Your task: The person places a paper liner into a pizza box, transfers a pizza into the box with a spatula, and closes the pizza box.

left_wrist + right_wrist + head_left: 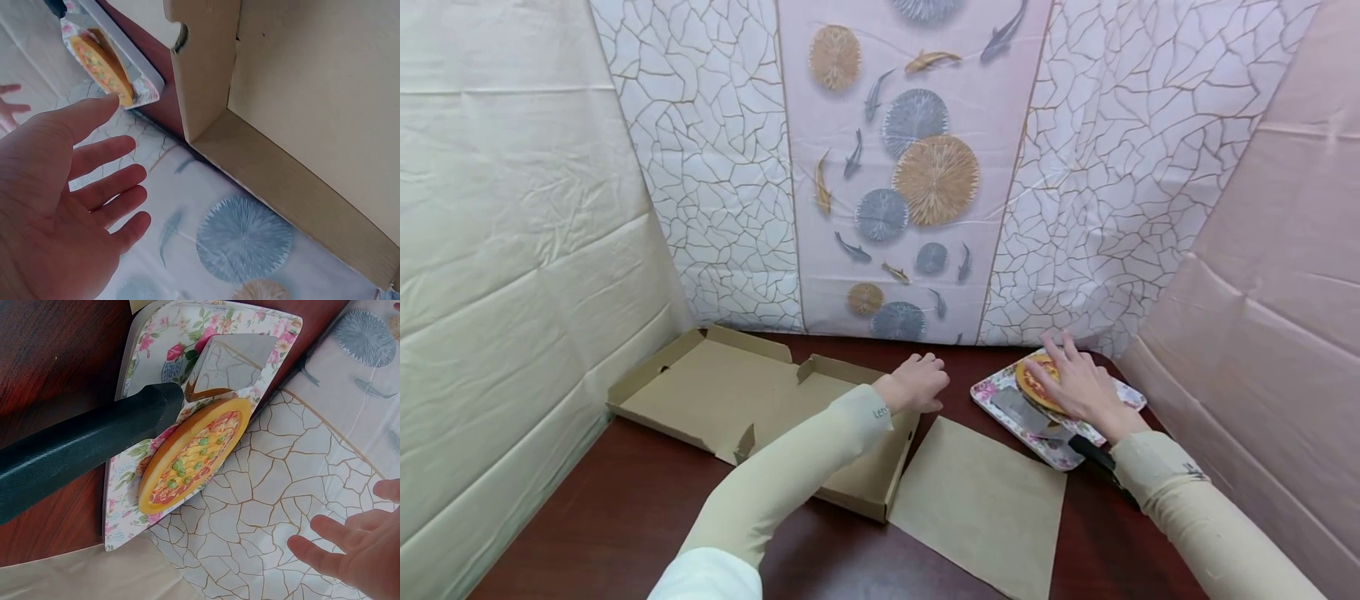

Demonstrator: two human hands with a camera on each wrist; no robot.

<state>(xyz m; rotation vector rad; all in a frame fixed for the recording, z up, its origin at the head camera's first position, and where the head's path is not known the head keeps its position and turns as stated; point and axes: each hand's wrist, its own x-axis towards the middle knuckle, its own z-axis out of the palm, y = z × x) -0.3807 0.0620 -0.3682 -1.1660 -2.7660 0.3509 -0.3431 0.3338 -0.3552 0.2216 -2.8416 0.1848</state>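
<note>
My left hand (919, 383) hovers over the right rim of an opened cardboard pizza box (730, 392), its fingers loosely bent and holding nothing. In the left wrist view its palm and spread fingers show beside the box wall. My right hand (1084, 387), fingers spread, is above a small pizza (190, 459) with a yellow crust, red topping and green bits. The pizza lies on a flowered tray (144, 353). Beside it on the tray rests the shiny metal blade of a pizza server (234, 365), whose dark handle (94, 434) reaches out past the tray's near edge.
A square sheet of brown paper (981, 500) lies on the dark red-brown table (625, 508), between the box and the tray. Patterned cloth (880, 167) hangs behind the table, and pale cloth walls (512, 250) close in both sides.
</note>
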